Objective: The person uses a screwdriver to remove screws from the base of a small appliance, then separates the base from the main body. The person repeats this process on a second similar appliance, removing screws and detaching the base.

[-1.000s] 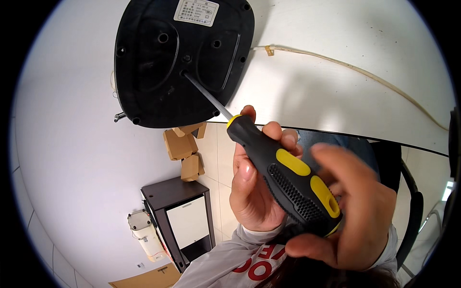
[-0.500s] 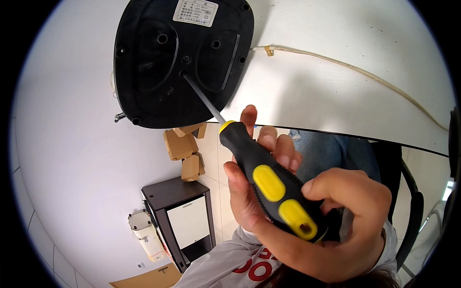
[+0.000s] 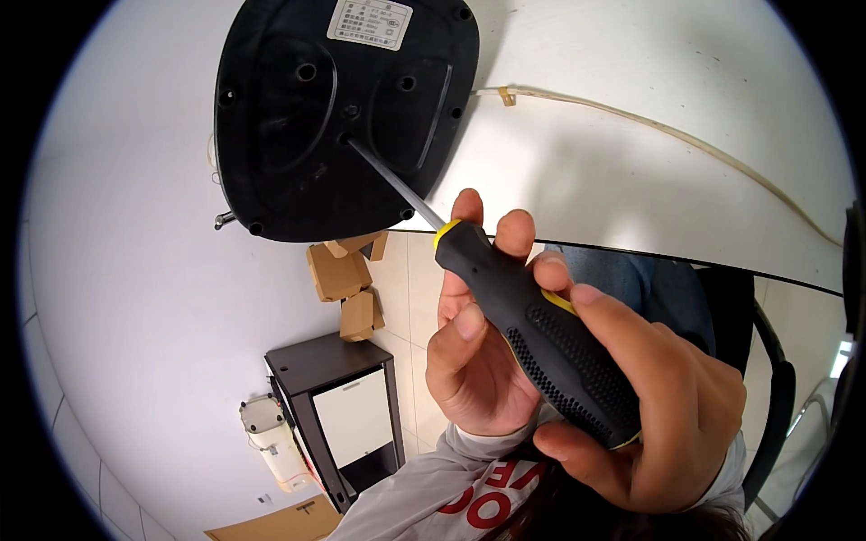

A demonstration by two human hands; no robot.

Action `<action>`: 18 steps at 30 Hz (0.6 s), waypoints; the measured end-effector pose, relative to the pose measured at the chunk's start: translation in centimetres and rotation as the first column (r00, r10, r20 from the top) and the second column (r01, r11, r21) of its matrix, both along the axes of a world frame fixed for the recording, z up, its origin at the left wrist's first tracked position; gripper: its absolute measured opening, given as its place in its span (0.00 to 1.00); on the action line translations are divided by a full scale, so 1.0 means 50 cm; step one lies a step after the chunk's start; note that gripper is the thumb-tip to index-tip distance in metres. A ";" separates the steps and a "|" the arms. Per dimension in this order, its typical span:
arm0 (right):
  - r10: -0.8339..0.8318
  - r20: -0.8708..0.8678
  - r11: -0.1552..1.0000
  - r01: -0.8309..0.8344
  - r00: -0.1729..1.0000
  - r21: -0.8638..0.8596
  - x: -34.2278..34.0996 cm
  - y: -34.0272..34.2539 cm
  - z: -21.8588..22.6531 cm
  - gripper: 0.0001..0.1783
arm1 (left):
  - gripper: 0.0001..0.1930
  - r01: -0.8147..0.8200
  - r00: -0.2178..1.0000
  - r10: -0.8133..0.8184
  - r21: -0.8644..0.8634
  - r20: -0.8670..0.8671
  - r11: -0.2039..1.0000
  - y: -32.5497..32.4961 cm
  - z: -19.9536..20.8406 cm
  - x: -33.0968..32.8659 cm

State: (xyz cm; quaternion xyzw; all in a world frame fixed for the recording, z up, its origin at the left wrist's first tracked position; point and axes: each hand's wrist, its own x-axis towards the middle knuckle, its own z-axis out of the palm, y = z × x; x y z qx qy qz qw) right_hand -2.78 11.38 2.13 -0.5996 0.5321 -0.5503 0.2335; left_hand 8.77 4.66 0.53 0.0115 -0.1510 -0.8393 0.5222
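A screwdriver with a black, yellow-trimmed handle (image 3: 564, 347) slants up and to the left, its steel shaft reaching into a hole in a black plastic base (image 3: 298, 180). Rounded corners, several holes and a white label (image 3: 370, 22) mark the base's face; the screwdriver's tip is hidden in the hole. My left hand (image 3: 487, 383) cradles the front of the handle, thumb on its left side and fingertips showing beyond it. Around the rear of the handle, my right hand (image 3: 672, 401) is closed, with fingers above and thumb below.
The base sits at the left end of a white tabletop (image 3: 577, 171), where a pale cable (image 3: 667, 131) with a tan tape tag runs rightward. Beyond the table edge are cardboard boxes (image 3: 338, 273), a dark cabinet (image 3: 329, 365) and a black chair (image 3: 778, 397) on the right.
The screwdriver's handle has rolled, turning its yellow patches out of sight, and shifted slightly right. My right hand has turned with it; my left fingers have shifted along the handle. The base stays put.
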 end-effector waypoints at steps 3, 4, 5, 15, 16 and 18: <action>0.004 -0.027 1.000 -0.004 1.000 -0.002 0.000 0.002 0.000 0.34 | 0.31 0.014 0.998 -0.012 -0.038 0.059 0.999 0.003 -0.010 0.015; -0.001 -0.027 1.000 0.001 1.000 -0.005 0.001 0.002 0.001 0.33 | 0.31 0.008 1.000 -0.007 -0.040 0.023 0.999 0.005 -0.011 0.012; -0.006 -0.028 1.000 0.006 1.000 -0.009 0.004 0.001 0.002 0.33 | 0.31 -0.007 1.000 0.007 -0.037 0.018 0.999 0.007 -0.009 0.009; -0.098 -0.051 0.991 0.102 0.994 0.081 0.031 0.011 0.046 0.18 | 0.29 0.026 0.932 0.011 -0.097 0.362 0.995 -0.001 0.004 0.027; -0.065 -0.040 0.993 0.069 0.997 0.096 0.026 0.014 0.044 0.17 | 0.30 0.005 0.949 0.019 -0.075 0.315 0.997 0.000 -0.001 0.026; -0.022 -0.010 0.994 0.023 1.000 0.108 0.024 0.014 0.037 0.17 | 0.34 -0.064 0.968 0.064 -0.009 0.244 0.998 0.006 -0.010 0.032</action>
